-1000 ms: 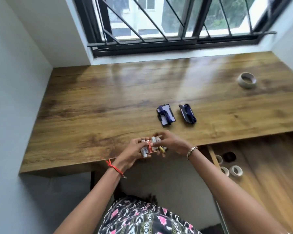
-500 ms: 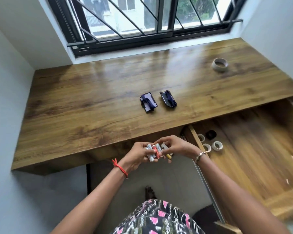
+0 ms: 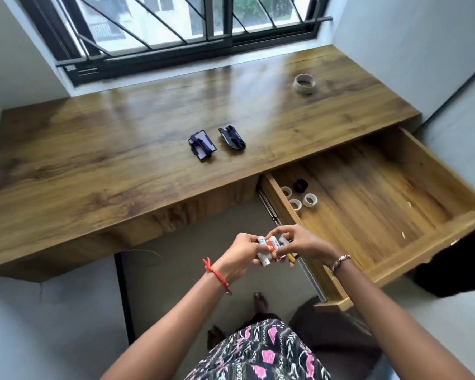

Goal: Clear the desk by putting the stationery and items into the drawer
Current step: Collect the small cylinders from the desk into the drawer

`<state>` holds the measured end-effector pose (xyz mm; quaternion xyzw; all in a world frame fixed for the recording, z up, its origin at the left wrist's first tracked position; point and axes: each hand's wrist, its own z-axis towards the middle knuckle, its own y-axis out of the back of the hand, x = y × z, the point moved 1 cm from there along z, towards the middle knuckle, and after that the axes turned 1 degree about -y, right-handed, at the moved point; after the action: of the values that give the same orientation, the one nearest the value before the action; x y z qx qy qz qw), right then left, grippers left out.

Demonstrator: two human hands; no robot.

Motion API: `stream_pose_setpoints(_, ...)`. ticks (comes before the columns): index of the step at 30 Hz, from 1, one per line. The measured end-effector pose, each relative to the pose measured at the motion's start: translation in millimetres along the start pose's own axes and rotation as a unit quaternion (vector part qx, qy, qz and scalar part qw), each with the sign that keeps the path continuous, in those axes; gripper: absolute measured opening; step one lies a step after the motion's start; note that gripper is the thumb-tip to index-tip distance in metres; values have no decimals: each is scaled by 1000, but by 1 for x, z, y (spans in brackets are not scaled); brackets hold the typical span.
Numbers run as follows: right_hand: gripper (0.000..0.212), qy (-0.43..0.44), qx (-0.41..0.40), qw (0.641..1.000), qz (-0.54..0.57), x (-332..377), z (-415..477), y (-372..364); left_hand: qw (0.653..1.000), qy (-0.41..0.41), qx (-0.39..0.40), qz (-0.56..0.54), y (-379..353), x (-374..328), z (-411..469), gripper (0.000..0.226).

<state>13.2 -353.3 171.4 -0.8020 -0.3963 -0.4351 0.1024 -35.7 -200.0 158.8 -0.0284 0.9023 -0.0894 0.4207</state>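
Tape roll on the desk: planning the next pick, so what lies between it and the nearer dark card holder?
Nothing; the head view shows only bare desk top between the tape roll and that dark card holder.

A red thread [image 3: 215,272] is knotted at the wrist of the left hand [image 3: 239,253]; a beaded bracelet [image 3: 340,261] (pale, shell-like beads) sits by the right hand [image 3: 306,245]. Black cloth [image 3: 258,352] printed pink and white.
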Motion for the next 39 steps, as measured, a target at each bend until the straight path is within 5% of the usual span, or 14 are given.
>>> stream_pose_setpoints(15,29,-53,7,995,80,-67,-18,130,999,-5,-42,13,-127,-18,70,23)
stream_pose_setpoints(26,28,-135,-14,990,-21,-149,32,178,967,41,-206,143,-208,22,145,23)
stream_pose_setpoints(39,40,-36,-63,983,-170,-185,45,187,927,64,-265,258,-227,45,164,38)
